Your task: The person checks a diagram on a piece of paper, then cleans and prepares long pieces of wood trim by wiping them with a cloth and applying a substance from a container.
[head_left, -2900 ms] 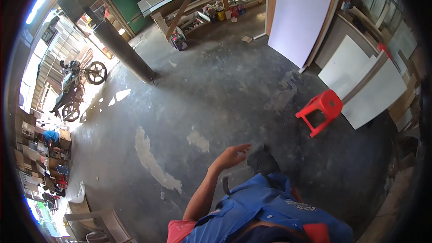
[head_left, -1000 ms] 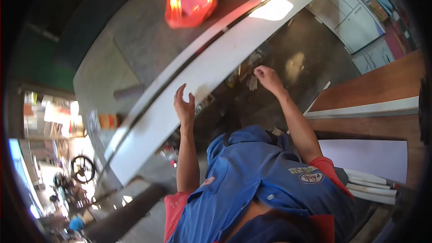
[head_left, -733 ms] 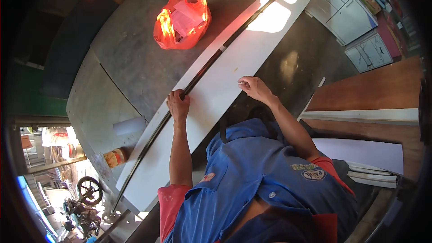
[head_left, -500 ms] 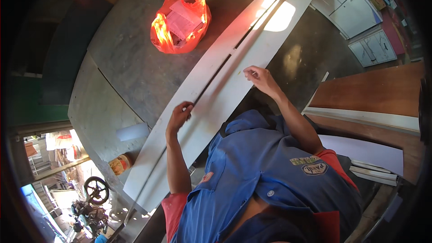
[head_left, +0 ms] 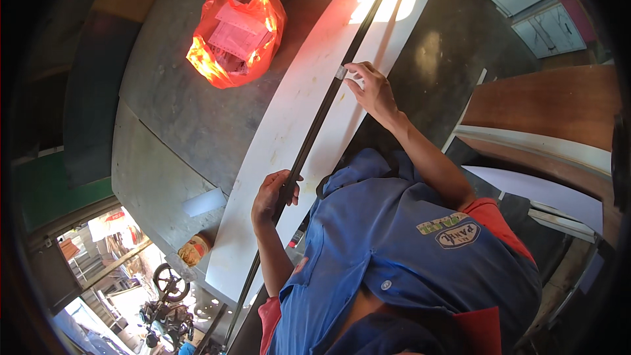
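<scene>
While half a second ago the left hand was only reaching down the long white board [head_left: 289,125] with its fingers loose, it has now closed around the thin dark strip [head_left: 315,125] that runs along the board's length, gripping it at about seven o'clock from the picture's centre. The left hand [head_left: 273,194] is wrapped shut on that strip, thumb over the top. The right hand [head_left: 371,89], up at about one o'clock, has its fingertips pinched together on the same strip, where a small pale piece shows between them; what that piece is I cannot tell. Over the last second the hands have moved apart along the strip, so it is now held at two well-spaced points and lies nearly straight on the board, which rests slantwise across the grey worktable [head_left: 164,112]. That reads to me as the strip being lined up along the board rather than lifted off it. An orange plastic bag [head_left: 236,29] with paper inside sits on the table at eleven o'clock, well apart from both hands, and a small round tin [head_left: 194,250] stands near the board's lower end at about eight o'clock.
</scene>
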The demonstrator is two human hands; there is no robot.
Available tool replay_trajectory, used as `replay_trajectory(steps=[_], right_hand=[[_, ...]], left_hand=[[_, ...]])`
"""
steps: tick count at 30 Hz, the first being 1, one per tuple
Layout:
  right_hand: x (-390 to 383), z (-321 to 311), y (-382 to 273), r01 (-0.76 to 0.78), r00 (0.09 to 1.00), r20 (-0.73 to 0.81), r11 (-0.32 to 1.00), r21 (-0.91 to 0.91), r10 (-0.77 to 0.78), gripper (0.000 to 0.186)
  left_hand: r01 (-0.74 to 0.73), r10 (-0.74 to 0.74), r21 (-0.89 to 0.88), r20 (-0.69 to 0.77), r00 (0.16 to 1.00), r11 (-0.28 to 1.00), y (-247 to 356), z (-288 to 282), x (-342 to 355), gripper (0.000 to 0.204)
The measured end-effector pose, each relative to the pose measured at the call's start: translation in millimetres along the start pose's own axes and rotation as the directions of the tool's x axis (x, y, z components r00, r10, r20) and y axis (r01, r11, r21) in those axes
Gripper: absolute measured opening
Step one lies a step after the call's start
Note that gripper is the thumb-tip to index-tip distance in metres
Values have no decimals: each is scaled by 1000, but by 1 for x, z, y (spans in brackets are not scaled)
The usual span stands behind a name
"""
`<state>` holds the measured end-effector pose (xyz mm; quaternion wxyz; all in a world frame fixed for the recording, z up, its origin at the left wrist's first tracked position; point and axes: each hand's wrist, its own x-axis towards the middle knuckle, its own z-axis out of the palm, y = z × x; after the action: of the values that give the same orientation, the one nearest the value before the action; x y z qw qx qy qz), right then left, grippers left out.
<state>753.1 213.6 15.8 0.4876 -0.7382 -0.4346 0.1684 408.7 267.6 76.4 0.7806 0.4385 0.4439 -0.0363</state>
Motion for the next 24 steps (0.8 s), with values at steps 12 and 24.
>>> replay_trajectory(steps=[12, 24], right_hand=[[2, -15, -13, 346, 932, 41, 851, -396, -360, 13], [25, -39, -24, 618, 786, 294, 659, -429, -545, 4]], left_hand=[[-23, 30, 91, -81, 996, 996, 6, 20, -12, 39], [-52, 56, 60, -62, 997, 997, 12, 24, -25, 40]])
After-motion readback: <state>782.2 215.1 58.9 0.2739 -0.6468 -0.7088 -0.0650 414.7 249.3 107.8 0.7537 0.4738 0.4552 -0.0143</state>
